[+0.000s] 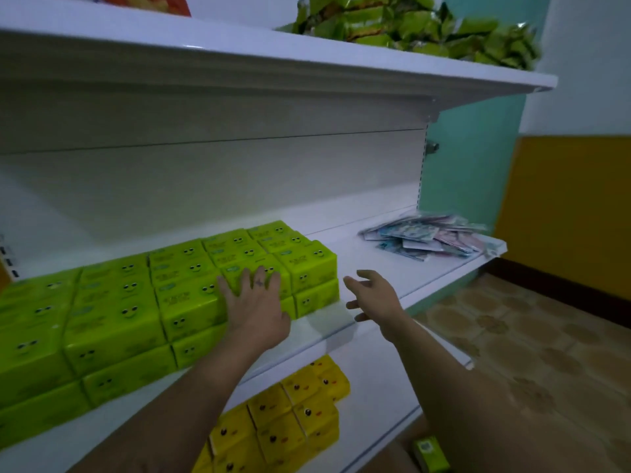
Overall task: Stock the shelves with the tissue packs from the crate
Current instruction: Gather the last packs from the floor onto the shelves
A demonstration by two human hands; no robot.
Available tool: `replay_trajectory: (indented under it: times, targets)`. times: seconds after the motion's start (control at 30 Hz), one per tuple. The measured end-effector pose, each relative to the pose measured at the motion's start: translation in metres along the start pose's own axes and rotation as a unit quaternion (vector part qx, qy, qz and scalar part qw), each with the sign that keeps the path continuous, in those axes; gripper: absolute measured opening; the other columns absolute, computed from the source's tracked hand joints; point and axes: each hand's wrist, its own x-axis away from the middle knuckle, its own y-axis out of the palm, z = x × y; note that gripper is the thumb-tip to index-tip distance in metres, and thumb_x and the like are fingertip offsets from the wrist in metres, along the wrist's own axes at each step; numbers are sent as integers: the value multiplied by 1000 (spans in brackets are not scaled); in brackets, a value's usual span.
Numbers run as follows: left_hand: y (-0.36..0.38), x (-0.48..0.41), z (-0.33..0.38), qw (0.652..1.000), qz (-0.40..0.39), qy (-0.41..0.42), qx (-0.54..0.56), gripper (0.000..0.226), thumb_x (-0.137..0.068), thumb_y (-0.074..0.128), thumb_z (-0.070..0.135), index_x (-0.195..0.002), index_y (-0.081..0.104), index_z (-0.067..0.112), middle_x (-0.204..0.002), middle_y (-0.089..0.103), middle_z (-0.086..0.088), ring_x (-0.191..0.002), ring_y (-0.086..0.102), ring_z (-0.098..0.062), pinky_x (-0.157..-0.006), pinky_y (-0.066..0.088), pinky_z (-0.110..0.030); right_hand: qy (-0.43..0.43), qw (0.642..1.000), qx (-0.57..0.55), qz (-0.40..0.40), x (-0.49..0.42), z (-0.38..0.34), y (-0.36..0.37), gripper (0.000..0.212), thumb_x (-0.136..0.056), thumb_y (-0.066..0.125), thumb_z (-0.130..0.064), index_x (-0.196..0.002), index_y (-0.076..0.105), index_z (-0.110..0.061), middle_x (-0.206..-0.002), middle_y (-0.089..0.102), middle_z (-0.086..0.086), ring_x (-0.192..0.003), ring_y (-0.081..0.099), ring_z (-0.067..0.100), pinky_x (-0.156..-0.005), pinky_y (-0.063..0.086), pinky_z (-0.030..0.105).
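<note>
Green snack bags (409, 25), flat sachets (426, 237), tiled floor (519, 339)

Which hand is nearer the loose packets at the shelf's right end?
Right. The right hand hovers open over bare shelf, left of the packets; the left hand rests on the green tissue packs, farther away.

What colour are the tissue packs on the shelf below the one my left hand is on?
Yellow, with small dark-eyed faces, clearest in the head view.

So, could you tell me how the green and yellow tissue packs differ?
The green tissue packs sit on the middle shelf, the yellow tissue packs on the lower shelf. The left hand rests on the green packs; nothing touches the yellow ones. Both are stacked and show small faces.
</note>
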Motion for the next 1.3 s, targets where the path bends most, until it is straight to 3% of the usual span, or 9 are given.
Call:
replay_trajectory:
  times: [0.17, 0.3, 0.53, 0.7, 0.83, 0.93, 1.1, 1.2, 1.3]
  targets:
    - [5, 45, 55, 996, 9, 67, 64, 62, -87, 51, 48, -144, 32, 30, -155, 27, -1, -146, 13, -26, -115, 5, -62, -3, 1000, -14, 1, 51, 29, -52, 38, -95, 59, -25, -131, 54, -15, -106, 63, 3, -78, 68, 19, -59, 54, 32]
    - [10, 74, 119, 984, -16, 112, 137, 55, -86, 54, 45, -138, 40, 32, -148, 37, 5, -144, 18, -20, -117, 6, -55, 1, 999, -21, 26, 97, 56, -110, 31, -96, 55, -19, -128, 55, -15, -104, 62, 5, -80, 68, 20, -60, 53, 30]
    - [15, 125, 222, 957, -161, 167, 177, 49, -88, 53, 48, -134, 47, 31, -144, 43, -1, -136, 32, -25, -113, 22, -47, 86, 976, -51, 195, 187, 126, -237, 29, -95, 57, -15, -124, 55, -10, -98, 60, 8, -71, 62, 19, -55, 48, 29]
    - [36, 139, 261, 921, -257, 170, 238, 49, -86, 56, 49, -131, 49, 32, -143, 47, 0, -133, 38, -26, -104, 35, -40, 162, 945, -62, 276, 218, 179, -284, 24, -93, 60, -12, -116, 57, -8, -94, 61, 13, -66, 60, 20, -54, 46, 30]
    - [63, 140, 280, 885, -322, 154, 298, 69, -65, 52, 58, -127, 54, 28, -135, 55, -2, -126, 47, -25, -103, 42, -41, 228, 938, -47, 255, 208, 227, -282, 23, -92, 60, -13, -115, 58, -10, -93, 62, 12, -70, 62, 21, -52, 47, 28]
    - [102, 133, 292, 855, -368, 121, 345, 69, -61, 53, 57, -122, 58, 26, -129, 59, -2, -119, 54, -22, -99, 45, -34, 291, 928, -36, 229, 191, 267, -267, 22, -91, 62, -15, -112, 61, -9, -93, 65, 11, -70, 64, 21, -52, 48, 28]
    - [191, 115, 321, 792, -452, 58, 406, 34, -86, 66, 28, -117, 60, 15, -114, 65, -6, -99, 61, -18, -81, 46, -26, 378, 904, -30, 196, 147, 338, -245, 15, -93, 59, -13, -106, 60, -8, -91, 59, 12, -75, 58, 24, -58, 47, 30]
    - [254, 106, 338, 765, -489, 26, 418, 22, -84, 67, 30, -103, 65, 19, -102, 68, -3, -93, 62, -15, -75, 46, -26, 420, 888, -18, 187, 113, 391, -236, 14, -92, 58, -10, -104, 62, -7, -88, 57, 15, -77, 56, 26, -57, 45, 30]
    - [321, 103, 358, 728, -533, -26, 429, 13, -85, 66, 30, -97, 60, 28, -104, 63, 0, -96, 59, -16, -78, 45, -28, 462, 871, 7, 165, 85, 451, -227, 12, -90, 60, -10, -102, 61, -8, -86, 57, 14, -73, 55, 24, -58, 46, 32]
